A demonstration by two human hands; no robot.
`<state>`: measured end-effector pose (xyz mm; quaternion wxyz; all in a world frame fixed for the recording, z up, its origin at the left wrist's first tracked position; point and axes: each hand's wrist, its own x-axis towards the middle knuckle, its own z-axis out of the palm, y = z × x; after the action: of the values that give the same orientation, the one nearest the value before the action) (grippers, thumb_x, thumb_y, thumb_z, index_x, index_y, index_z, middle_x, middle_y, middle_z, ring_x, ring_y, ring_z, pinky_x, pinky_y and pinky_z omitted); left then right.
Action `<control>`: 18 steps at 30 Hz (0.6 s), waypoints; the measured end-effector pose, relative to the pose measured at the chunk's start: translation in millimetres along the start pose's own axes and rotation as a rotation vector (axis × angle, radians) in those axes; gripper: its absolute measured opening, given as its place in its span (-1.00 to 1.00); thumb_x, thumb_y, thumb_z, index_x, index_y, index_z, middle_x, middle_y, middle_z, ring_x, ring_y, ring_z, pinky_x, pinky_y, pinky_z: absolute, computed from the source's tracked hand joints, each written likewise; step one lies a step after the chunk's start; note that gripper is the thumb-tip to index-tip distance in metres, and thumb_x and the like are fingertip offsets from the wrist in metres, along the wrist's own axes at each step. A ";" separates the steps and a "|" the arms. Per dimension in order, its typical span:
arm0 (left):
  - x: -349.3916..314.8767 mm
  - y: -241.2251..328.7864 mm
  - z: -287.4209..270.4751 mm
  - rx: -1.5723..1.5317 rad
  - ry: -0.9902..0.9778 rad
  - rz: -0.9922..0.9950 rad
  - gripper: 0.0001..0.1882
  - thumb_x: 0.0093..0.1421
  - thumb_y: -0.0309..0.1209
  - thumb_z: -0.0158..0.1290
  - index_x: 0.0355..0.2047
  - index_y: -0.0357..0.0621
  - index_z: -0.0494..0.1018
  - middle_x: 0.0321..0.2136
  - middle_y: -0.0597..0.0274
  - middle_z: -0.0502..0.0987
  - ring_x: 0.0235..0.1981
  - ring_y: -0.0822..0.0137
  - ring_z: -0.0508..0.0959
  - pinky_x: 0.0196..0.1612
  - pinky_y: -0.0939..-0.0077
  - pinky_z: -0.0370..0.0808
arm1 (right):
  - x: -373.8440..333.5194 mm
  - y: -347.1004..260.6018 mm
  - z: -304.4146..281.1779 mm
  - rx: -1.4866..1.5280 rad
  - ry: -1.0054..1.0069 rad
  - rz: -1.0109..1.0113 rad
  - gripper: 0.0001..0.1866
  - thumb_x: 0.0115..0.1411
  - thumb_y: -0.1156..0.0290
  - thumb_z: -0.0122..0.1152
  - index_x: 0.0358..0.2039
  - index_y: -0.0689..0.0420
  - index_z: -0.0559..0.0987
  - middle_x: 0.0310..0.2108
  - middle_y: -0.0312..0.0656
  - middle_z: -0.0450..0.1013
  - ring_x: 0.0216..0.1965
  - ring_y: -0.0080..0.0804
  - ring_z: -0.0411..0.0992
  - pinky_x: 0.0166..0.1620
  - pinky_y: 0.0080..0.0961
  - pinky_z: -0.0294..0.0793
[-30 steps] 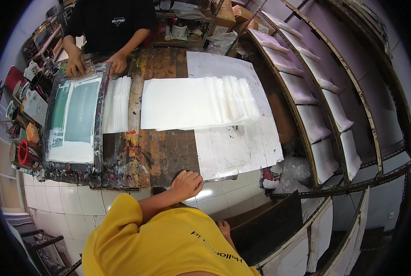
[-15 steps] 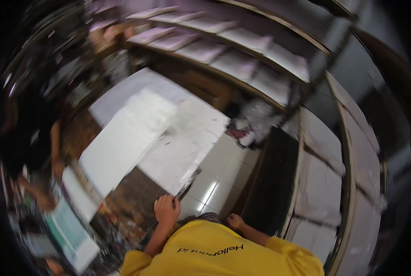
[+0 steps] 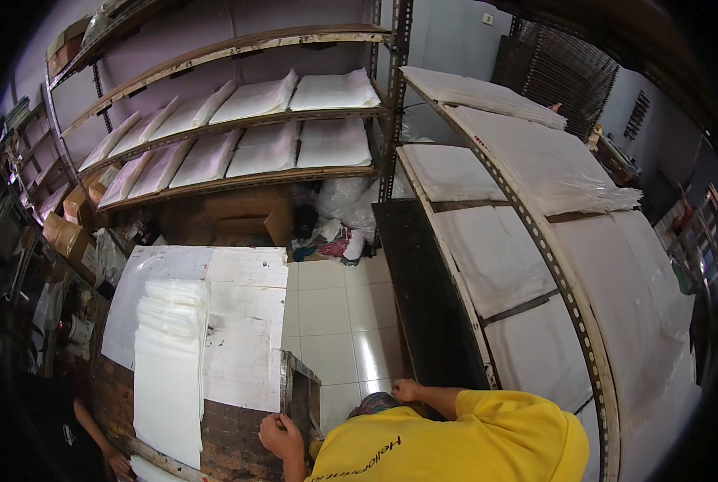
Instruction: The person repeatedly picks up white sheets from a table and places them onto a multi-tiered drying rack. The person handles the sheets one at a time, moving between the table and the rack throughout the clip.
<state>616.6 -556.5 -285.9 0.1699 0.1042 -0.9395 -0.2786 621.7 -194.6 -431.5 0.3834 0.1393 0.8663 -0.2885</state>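
Note:
My left hand point(image 3: 282, 436) is closed with its fingers curled, by the near right edge of a stained wooden table point(image 3: 234, 434). Nothing shows in it. In front of my body is my right hand point(image 3: 407, 391), in a loose fist near a black panel point(image 3: 427, 297); no object shows in it. On the table, left of my left hand, lies a long stack of white sheets point(image 3: 166, 377). Beneath the stack, a larger white board point(image 3: 246, 345) with dark smudges covers the table's far part.
A back rack point(image 3: 238, 119) holds several piles of white sheets. More piles point(image 3: 491, 253) fill the metal shelving on my right. White floor tiles point(image 3: 327, 321) run between table and panel. Plastic bags point(image 3: 343, 201) lie under the rack. A co-worker's arm point(image 3: 94, 430) is at lower left.
My view has swung to the right and up, bringing the right-hand shelves and back rack more fully into sight. The table now sits lower left. My hands stay closed near my body.

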 end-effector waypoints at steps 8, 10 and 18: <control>4.0 -10.8 -28.8 -0.350 0.047 -0.013 -0.96 0.14 -0.54 0.08 -0.42 -0.23 0.44 -0.52 0.08 0.38 -0.46 0.05 0.42 -0.33 0.21 0.34 | 2.5 15.2 -8.9 0.029 0.085 -0.026 -0.59 0.26 0.16 0.13 -0.05 0.23 0.56 -0.09 0.09 0.56 -0.09 -0.02 0.56 0.01 -0.19 0.52; 10.0 -9.8 -44.0 -0.310 0.056 0.001 -0.96 0.12 -0.58 0.08 -0.40 -0.25 0.45 -0.50 0.05 0.39 -0.43 0.04 0.43 -0.33 0.23 0.37 | 1.3 14.3 -13.7 0.112 0.008 0.010 -0.62 0.32 0.23 0.09 0.02 0.22 0.53 -0.12 0.02 0.57 -0.18 -0.20 0.57 -0.05 -0.26 0.53; -8.5 -35.3 -77.5 0.054 0.189 -0.117 -0.75 0.15 -0.44 0.13 -0.15 -0.24 0.51 0.01 -0.04 0.45 0.11 -0.02 0.39 0.16 0.09 0.31 | -5.4 20.4 -12.1 0.035 -0.029 -0.072 -0.59 0.29 0.16 0.12 -0.07 0.26 0.56 -0.27 -0.02 0.58 -0.24 -0.22 0.57 -0.10 -0.26 0.54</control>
<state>657.3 -620.9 -246.9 0.2383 0.1894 -0.9187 -0.2516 627.7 -171.2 -428.9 0.3828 0.1103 0.8600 -0.3190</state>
